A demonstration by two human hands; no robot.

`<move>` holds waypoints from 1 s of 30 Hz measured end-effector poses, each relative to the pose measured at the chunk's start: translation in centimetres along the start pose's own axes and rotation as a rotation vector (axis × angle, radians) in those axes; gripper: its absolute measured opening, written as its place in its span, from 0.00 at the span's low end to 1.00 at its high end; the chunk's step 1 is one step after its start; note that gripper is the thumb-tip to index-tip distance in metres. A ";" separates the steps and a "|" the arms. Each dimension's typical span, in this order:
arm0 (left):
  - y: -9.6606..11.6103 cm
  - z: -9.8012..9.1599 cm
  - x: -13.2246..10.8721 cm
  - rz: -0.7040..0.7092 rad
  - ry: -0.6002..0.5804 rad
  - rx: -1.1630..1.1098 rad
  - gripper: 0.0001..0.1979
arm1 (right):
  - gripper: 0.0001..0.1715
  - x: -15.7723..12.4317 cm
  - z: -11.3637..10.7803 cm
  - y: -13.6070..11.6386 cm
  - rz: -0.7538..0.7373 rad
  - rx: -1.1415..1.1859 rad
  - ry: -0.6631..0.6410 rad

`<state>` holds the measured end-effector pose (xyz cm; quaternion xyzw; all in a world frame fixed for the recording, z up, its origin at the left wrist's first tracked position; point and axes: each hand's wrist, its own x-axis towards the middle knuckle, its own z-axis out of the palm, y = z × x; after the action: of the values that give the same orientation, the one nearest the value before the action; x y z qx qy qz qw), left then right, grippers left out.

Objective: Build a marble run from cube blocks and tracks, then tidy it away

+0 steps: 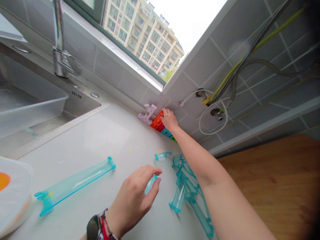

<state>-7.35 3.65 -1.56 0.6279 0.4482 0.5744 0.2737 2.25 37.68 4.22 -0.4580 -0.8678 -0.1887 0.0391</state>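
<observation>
My left hand [136, 191], with a watch and bracelets at the wrist, is curled above the white counter around a small clear teal plastic piece [151, 184], partly hidden by the fingers. My right hand [169, 119] reaches to the wall corner, its fingers closed over the edge of an orange-red plastic block [157, 122]. Beside that block sit a blue block [166, 133] and a bit of green, partly covered by my right arm. A lilac plastic piece [147, 114] stands at the other side. Several clear teal track pieces [178, 196] lie near my right forearm.
One long teal track [77, 180] lies at the left of the counter [107, 130]. A sink with a clear plastic tub [32, 110] and a faucet [60, 60] is beyond it. A white-lidded container [15, 193] stands front left. Cables [232, 71] hang along the tiled wall.
</observation>
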 end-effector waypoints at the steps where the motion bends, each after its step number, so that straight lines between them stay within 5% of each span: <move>1: 0.0 0.0 0.0 0.002 -0.009 -0.001 0.09 | 0.27 -0.1 -0.1 0.2 0.005 0.005 0.028; 7: 0.2 -0.2 0.2 0.014 -0.043 -0.011 0.08 | 0.24 -3.5 -1.4 4.3 0.137 0.088 0.299; 15: 2.0 -0.2 1.3 0.051 -0.120 0.123 0.07 | 0.15 -10.9 2.4 7.3 0.253 0.087 -0.025; 20: 3.1 1.7 7.9 0.033 -0.294 0.544 0.11 | 0.16 -10.9 4.7 6.6 0.267 0.124 -0.144; 26: -4.0 7.9 19.1 -0.156 -0.440 0.838 0.17 | 0.16 -10.0 5.4 6.1 0.292 0.125 -0.170; 30: -8.9 10.4 22.3 -0.190 -0.546 0.879 0.18 | 0.20 -10.5 5.7 6.1 0.259 0.143 -0.138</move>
<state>-0.84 29.01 -0.57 0.7668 0.6142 0.1205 0.1420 13.83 34.63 -1.84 -0.5739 -0.8134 -0.0878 0.0360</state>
